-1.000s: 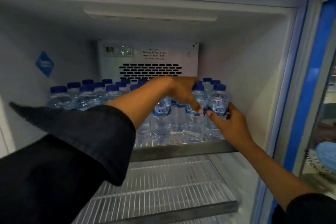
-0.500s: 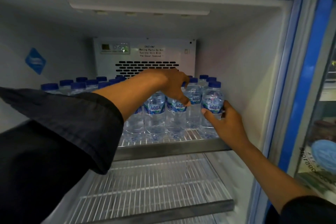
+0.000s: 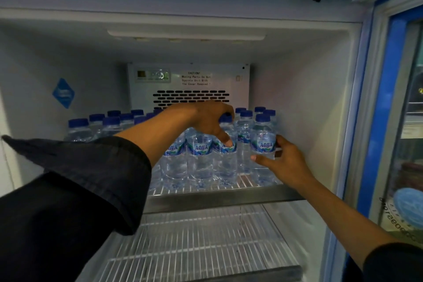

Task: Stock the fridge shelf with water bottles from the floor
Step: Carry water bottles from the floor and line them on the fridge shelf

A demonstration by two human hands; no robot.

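Several small clear water bottles with blue caps and blue labels stand in rows on the fridge's upper wire shelf (image 3: 219, 196). My left hand (image 3: 211, 120) reaches in from the left and grips a front-row bottle (image 3: 225, 162) near its top, thumb on the label. My right hand (image 3: 285, 161) holds the rightmost front bottle (image 3: 263, 144) from the right, thumb under its label. More bottles (image 3: 100, 125) fill the back left, partly hidden by my dark sleeve.
A bare wire shelf (image 3: 199, 240) sits below. The fridge's white right wall (image 3: 309, 110) stands close to the held bottle. The open glass door with blue frame (image 3: 377, 121) is at the right. A vented panel (image 3: 190, 96) covers the back.
The view has shifted slightly. My right hand slid lower on the rightmost bottle. My left hand stays on the front-row bottle.
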